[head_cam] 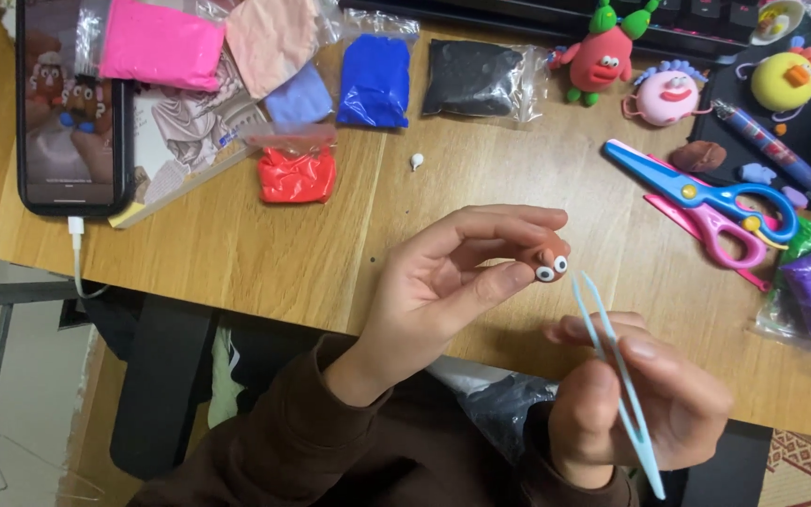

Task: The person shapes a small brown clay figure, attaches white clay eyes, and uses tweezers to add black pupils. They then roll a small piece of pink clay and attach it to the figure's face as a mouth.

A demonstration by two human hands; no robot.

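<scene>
**Tweezer tips set just below and right of the clay figure's eyes**

Near the centre of the frame, a small brown clay figure with two white, black-pupilled eyes is pinched between the thumb and fingertips of the left hand, which is closed lightly around it and raised above the wooden surface. The eyes are turned toward the lower right of the frame. From there, pale blue plastic tweezers are held in the right hand, the fingers curled shut around the lower half of the tool. The long axis of the tweezers runs from the lower right up toward the upper left, and the two tips are slightly parted, just beside the figure's eyes without touching them. Whether anything is caught between the tips cannot be told. Of the two hands, the left is in contact with the figure; the right is linked to it only through the tool.
</scene>
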